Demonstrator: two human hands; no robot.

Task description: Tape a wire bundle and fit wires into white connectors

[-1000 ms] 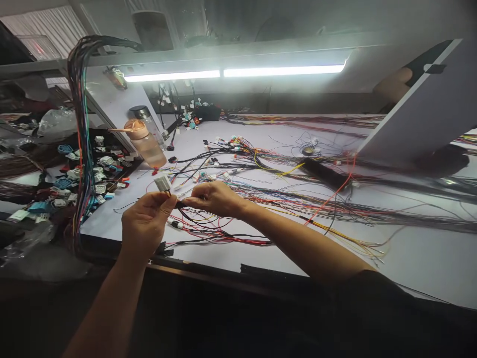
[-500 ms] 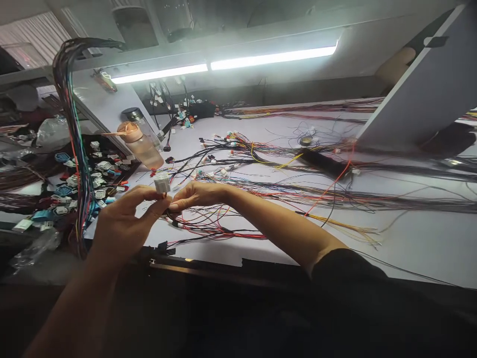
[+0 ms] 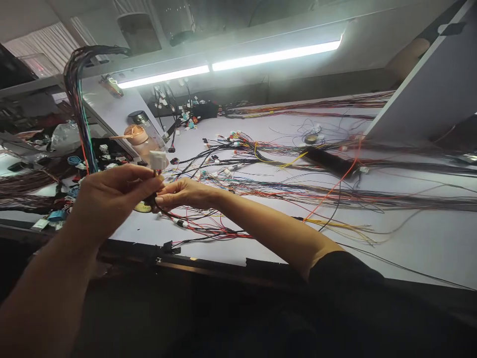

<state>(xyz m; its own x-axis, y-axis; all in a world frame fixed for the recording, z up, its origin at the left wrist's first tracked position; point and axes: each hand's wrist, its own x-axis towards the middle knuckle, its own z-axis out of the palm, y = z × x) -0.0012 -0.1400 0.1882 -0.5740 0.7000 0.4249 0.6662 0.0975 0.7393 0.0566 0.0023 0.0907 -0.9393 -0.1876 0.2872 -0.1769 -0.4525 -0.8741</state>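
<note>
A white plastic connector [image 3: 158, 160] stands upright above my fingertips, with short wires running down from its underside. My left hand [image 3: 114, 194] pinches those wires just below the connector, between thumb and forefinger. Close beside it on the right, my right hand [image 3: 184, 193] is closed on the dark wire bundle beneath the connector. A round yellowish thing [image 3: 142, 207] with a dark edge shows under my left thumb, partly hidden; its kind is unclear. From the fingers, red and black wires [image 3: 208, 229] trail right over the white tabletop [image 3: 223, 251].
Two bottles, one with an orange lid [image 3: 137, 134], stand behind my hands. A thick wire bundle [image 3: 76, 94] hangs at left over a heap of connectors [image 3: 74, 161]. Long harness wires [image 3: 298, 191] stretch rightward, near a black sleeve [image 3: 326, 161]. A white panel [image 3: 421, 89] rises at right.
The connector and both hands have shifted slightly left, and the connector now stands higher above my fingers. A yellowish round thing has come into sight below my left thumb. The view has moved a little.
</note>
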